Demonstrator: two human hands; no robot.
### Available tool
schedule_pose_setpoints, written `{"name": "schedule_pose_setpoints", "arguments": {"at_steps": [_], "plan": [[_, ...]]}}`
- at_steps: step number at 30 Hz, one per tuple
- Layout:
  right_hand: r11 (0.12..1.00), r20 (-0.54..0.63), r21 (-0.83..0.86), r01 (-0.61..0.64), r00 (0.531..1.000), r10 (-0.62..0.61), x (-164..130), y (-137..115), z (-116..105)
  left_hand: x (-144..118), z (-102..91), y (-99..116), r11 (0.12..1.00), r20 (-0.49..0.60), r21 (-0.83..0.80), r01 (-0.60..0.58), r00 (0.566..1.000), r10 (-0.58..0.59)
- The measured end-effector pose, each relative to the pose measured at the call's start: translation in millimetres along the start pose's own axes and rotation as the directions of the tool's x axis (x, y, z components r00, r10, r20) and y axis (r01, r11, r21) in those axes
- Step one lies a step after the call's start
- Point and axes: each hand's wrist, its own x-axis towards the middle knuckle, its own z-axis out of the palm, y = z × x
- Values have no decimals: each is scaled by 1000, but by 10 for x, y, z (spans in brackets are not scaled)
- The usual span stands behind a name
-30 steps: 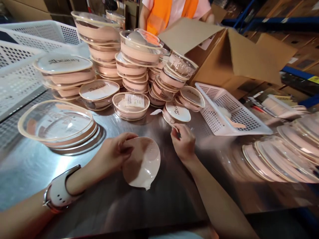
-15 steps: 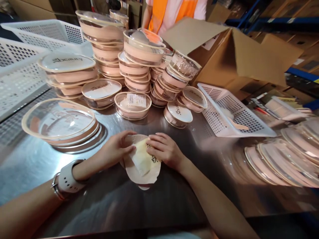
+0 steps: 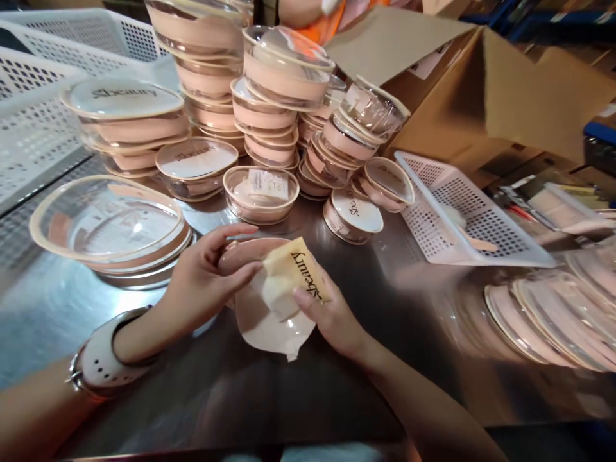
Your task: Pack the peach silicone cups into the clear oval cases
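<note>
My left hand (image 3: 205, 279) holds the left rim of a soft pink silicone cup (image 3: 257, 317) that lies on the steel table (image 3: 308, 385). Over the cup's middle my right hand (image 3: 332, 314) grips a pale yellow card (image 3: 293, 273) printed with black lettering, tilted up toward me. A white wristband (image 3: 103, 359) sits on my left wrist. Just behind the hands stands a small clear container (image 3: 260, 192) with a pink base and a label inside.
Stacks of clear-lidded pink containers (image 3: 269, 109) crowd the back of the table. A wide lid stack (image 3: 108, 224) sits at left, white mesh baskets (image 3: 471, 215) at right and far left, an open cardboard box (image 3: 481, 96) behind. More lids (image 3: 543, 321) lie at right. A person in an orange vest (image 3: 332, 16) stands beyond.
My right hand came back from the small containers and lifted the yellow card above the pink cup, turning its lettering up. The view tilted down and closer.
</note>
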Motion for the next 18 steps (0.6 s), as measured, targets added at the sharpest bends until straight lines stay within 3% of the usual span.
{"name": "schedule_pose_setpoints", "arguments": {"at_steps": [2,4,6,8,11,14,16,18], "plan": [[995,-78,96,-32,996,39,-1,44,26,-24,46,-6,989,51,-129,66,997,-60],[989,-141,148,-10,989,31,11,84,26,-43,87,-15,938,174,-287,192,974,-146],[992,-180,120,46,983,-23,25,108,10,-53,121,-30,851,329,-382,361,913,-240],[993,-185,49,108,978,-97,32,110,-12,-52,146,-49,778,408,-407,477,858,-313],[983,-202,-83,164,963,-178,22,80,-42,-40,163,-75,765,397,-417,491,856,-332],[976,-232,-173,131,958,-170,16,41,-58,-30,154,-97,801,413,-409,437,871,-265],[986,-315,-120,112,938,-145,33,27,-60,-22,141,-115,810,429,-400,428,869,-247],[988,-474,-15,155,869,-143,65,23,-60,-10,132,-132,801,417,-389,456,862,-288]]}}
